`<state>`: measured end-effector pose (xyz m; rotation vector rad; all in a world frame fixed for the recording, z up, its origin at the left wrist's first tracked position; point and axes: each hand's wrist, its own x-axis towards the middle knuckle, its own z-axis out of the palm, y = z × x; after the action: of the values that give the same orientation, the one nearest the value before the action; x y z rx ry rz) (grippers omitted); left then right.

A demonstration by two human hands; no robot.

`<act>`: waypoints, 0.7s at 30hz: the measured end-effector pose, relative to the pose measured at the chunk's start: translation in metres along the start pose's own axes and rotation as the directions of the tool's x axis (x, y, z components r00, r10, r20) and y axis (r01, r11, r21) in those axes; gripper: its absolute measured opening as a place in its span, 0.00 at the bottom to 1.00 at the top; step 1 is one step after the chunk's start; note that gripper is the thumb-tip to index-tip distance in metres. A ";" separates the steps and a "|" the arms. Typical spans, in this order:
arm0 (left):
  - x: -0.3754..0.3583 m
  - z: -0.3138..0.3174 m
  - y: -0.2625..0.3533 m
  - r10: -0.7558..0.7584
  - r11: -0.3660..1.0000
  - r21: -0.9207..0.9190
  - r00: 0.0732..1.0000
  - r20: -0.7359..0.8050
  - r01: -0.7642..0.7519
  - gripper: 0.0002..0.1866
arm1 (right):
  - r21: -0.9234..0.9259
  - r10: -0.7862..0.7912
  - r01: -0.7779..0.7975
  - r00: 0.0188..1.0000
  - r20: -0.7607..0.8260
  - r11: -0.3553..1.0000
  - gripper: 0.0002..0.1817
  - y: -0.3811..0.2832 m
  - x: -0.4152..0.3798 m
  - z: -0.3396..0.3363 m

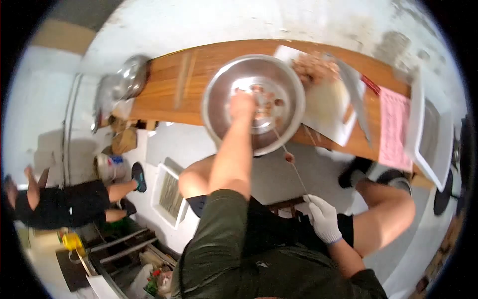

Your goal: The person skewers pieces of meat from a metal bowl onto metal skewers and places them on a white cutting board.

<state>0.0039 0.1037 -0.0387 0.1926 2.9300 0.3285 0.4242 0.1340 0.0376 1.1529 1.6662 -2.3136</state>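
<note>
A large steel bowl (212,112) stands at the table's front edge with several small pieces of meat (268,107) in its bottom. My bare left hand (242,103) reaches down into it, at the pieces; its fingers are blurred and partly hidden. Near my lap, my right hand (322,218), in a white knit glove, is closed round the lower end of a thin skewer (298,175). The skewer slants up towards the bowl's rim, with one brownish piece of meat (289,157) threaded partway along it.
Right of the bowl, a white cutting board (328,112) carries a pile of meat (313,69) and a long knife (354,92). Beyond lie a pink sheet (395,128) and a white plastic bin (417,134). Steel bowls (133,74) stand left. Another person (74,202) is at far left.
</note>
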 end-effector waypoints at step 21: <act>-0.033 -0.013 -0.054 0.086 0.376 -0.894 0.952 0.295 0.244 0.13 | -0.160 -0.260 0.260 0.965 0.022 0.952 0.16 0.024 -0.005 -0.003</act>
<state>0.0278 0.0441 -0.0330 -0.0822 1.9832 1.6914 0.4397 0.1249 0.0214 0.9519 2.0746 -2.2616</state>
